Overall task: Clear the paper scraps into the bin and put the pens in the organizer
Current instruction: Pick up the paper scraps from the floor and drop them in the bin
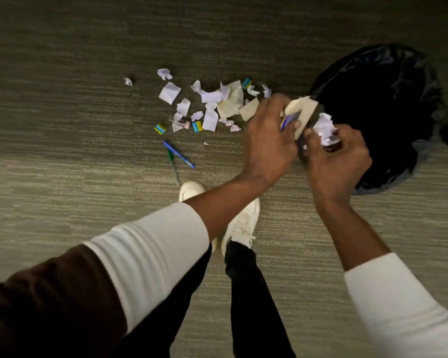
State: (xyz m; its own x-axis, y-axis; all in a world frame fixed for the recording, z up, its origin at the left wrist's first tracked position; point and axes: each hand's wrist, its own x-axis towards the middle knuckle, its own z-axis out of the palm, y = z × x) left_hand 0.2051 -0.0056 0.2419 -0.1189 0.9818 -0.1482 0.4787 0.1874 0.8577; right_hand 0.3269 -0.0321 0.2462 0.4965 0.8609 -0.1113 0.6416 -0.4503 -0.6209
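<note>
Left grip (269, 140): fingers curled, clutching beige scrap (304, 109). Right grip (336, 156): pinching crumpled paper (326, 130); bin (422, 78) at 1 o'clock.

The single camera rides on my head, pointing forward and steeply down at the grey-green streaked carpet (62, 140). My white-sleeved forearms (150, 254) fill the near edge. My white sneakers (243, 223) stand straight below the lens. The scattered white and cream paper scraps (210, 120) and the round black-lined bin (422, 81) lie farther off, centre and right.
</note>
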